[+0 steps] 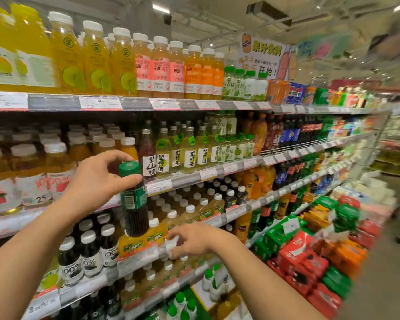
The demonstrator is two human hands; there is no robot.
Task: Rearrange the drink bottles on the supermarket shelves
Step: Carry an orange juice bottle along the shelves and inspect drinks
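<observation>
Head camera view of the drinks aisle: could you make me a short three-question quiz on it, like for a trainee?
1. True or false: the left hand grips the dark green-capped bottle by its cap.
2. The right hand is at: A) the top shelf, B) the front edge of the NFC juice shelf, C) the red drink cartons.
3. Fill in: the yellow juice bottles on the top shelf have ____ caps.

Key: 1 true; 2 B; 3 white.
</observation>
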